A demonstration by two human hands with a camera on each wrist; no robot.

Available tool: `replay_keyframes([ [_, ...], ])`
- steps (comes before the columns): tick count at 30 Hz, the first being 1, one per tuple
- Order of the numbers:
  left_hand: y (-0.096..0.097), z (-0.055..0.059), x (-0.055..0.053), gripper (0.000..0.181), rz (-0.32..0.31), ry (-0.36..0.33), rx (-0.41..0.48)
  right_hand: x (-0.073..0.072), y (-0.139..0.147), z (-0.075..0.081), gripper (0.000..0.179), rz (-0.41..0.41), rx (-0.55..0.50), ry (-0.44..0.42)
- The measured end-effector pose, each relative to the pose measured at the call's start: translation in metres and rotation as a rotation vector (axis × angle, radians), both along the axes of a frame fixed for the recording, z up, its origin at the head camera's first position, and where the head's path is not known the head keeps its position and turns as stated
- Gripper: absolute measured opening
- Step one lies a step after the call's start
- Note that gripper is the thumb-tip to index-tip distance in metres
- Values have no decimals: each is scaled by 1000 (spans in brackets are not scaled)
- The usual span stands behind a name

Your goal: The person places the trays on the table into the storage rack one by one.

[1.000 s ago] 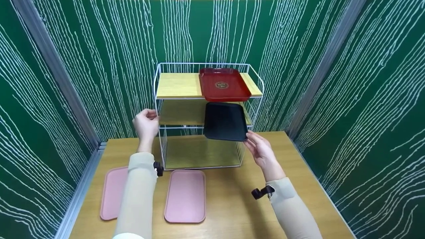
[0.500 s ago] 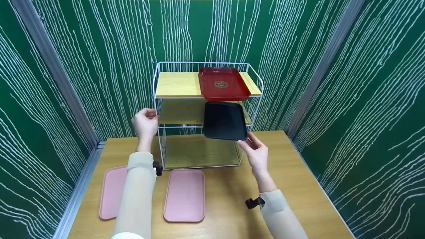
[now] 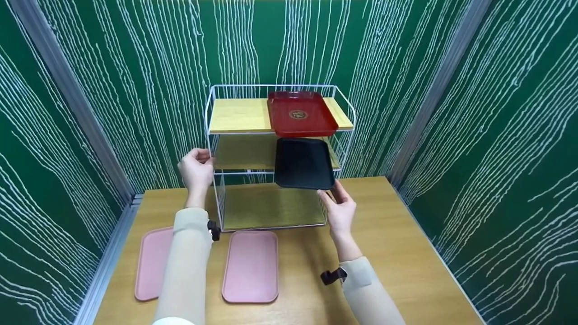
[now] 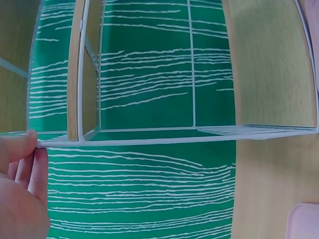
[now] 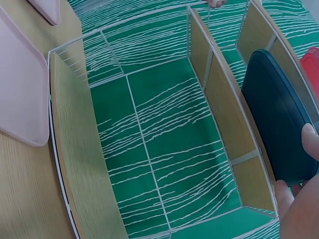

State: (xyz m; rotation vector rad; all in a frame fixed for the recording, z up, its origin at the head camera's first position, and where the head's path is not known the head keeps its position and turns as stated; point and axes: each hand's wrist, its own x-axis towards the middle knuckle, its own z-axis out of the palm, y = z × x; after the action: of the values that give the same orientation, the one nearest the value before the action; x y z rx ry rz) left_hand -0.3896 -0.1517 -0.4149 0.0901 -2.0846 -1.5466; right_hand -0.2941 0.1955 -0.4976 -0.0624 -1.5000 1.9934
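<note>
A three-tier wire rack [image 3: 271, 225] with wooden shelves stands on the table. My left hand [image 3: 196, 169] pinches its left front upright at middle-shelf height; in the left wrist view, the thumb and curled fingers [image 4: 39, 172] meet at the wire. The black tray [image 3: 304, 163] lies on the right part of the middle shelf, its near end jutting past the shelf edge. At its front right corner my right hand [image 3: 341, 211] pinches it, thumb on the near edge and fingers at the side. Above, a red tray [image 3: 302, 113] with a gold emblem sits on the top shelf, overhanging the front.
On the table [image 3: 397, 253], one pink tray [image 3: 251, 266] lies before the rack. A second pink tray [image 3: 152, 264] is further left, partly covered by my left sleeve. Green walls with white lines enclose the table at the back and sides.
My right hand has shifted left around the black tray's corner, its thumb coming to the front edge. The tray sits very slightly further back. My left hand stays on the rack.
</note>
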Motion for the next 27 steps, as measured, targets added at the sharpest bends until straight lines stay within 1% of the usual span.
replay_keyframes([
  [6, 1, -2, 1, 17, 28, 17, -1, -4, -2, -4, 62, 8, -20, 26],
  [10, 3, -4, -1, 17, 31, 27, -2, -6, -1, -5, 64, 6, -25, 36],
  [14, 5, -4, -1, 18, 19, 9, 5, -6, 1, -5, 64, 0, -12, 29],
  [17, 5, -4, -1, 19, 17, -4, 4, -7, 1, -4, 67, 21, -24, 22],
  [20, 4, -4, -2, 19, 22, -2, 3, -9, 1, -3, 70, 37, -34, 19],
  [27, 4, -4, -1, 18, 35, 4, 2, -13, -1, -5, 67, 11, -38, 20],
])
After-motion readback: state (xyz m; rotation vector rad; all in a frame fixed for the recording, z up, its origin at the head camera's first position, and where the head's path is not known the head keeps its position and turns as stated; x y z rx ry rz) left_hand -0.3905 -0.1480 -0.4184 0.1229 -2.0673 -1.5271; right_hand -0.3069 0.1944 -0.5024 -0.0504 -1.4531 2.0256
